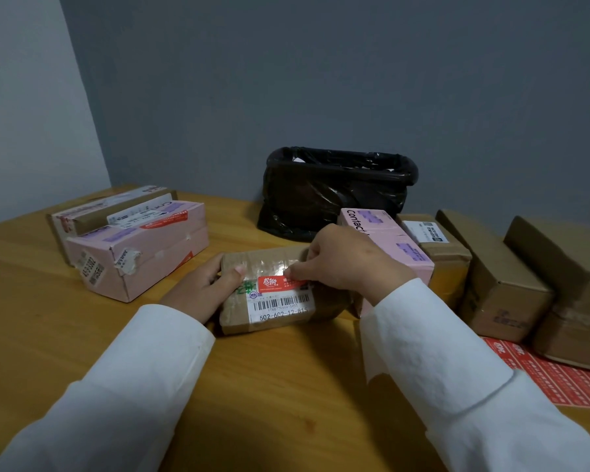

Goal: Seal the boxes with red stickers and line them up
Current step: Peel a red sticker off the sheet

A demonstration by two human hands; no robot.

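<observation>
Hands at centre frame work on a small brown box lying flat on the wooden table. Left hand grips the box's left end, thumb curled over the top edge. Right hand rests on the box's upper right, fingertips pinching or pressing the right end of a red sticker placed across the taped top, just above a barcode label. Two pink boxes sit at left of frame. A pink box and three brown boxes stand in a row at right. Red sticker sheet lies at lower right. A black-lined bin stands behind, against the wall.
</observation>
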